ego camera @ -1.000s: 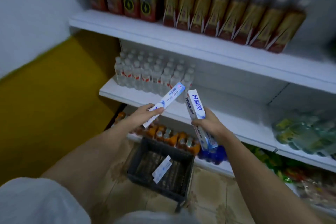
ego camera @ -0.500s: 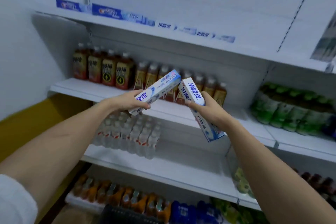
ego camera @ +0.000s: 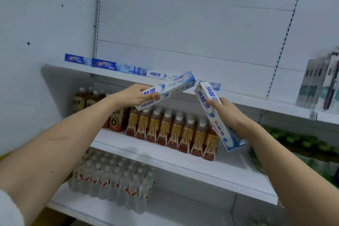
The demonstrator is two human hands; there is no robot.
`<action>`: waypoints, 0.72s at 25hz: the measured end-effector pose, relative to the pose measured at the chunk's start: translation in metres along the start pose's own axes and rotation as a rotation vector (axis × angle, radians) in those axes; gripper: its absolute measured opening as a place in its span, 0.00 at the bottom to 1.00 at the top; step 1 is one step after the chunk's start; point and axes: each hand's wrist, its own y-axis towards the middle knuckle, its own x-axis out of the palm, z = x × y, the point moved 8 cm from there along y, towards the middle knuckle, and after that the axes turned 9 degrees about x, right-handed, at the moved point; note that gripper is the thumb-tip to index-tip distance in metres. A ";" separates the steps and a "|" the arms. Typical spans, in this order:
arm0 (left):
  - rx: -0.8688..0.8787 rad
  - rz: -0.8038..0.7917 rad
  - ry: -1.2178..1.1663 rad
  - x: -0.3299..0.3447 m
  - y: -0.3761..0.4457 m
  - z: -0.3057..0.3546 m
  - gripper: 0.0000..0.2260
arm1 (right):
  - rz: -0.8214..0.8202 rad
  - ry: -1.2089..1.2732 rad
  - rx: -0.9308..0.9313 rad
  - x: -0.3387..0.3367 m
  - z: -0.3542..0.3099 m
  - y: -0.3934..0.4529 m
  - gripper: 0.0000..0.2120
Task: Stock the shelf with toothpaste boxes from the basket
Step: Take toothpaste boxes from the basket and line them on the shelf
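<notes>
Gripping one toothpaste box (ego camera: 169, 90) in left hand (ego camera: 134, 95), another box (ego camera: 216, 115) in right hand (ego camera: 231, 113)

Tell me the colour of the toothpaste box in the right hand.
White with blue lettering and a blue swirl at its lower end, toothpaste box seen in the head view.

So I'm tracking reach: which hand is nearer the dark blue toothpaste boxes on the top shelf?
Left. The left hand is just below and right of the dark blue toothpaste boxes; the right hand is farther right and lower.
</notes>
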 end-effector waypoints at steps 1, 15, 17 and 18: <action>0.022 0.001 0.061 -0.006 0.010 0.004 0.23 | 0.009 -0.030 -0.015 -0.006 -0.004 0.007 0.20; 0.107 -0.105 0.287 -0.046 0.202 -0.075 0.24 | 0.218 -0.421 -0.088 -0.065 -0.057 0.193 0.21; 0.086 -0.181 0.308 -0.035 0.224 -0.096 0.24 | 0.166 -0.477 -0.073 -0.050 -0.049 0.223 0.21; 0.065 -0.213 0.302 -0.032 0.231 -0.104 0.25 | 0.144 -0.493 -0.075 -0.043 -0.045 0.236 0.22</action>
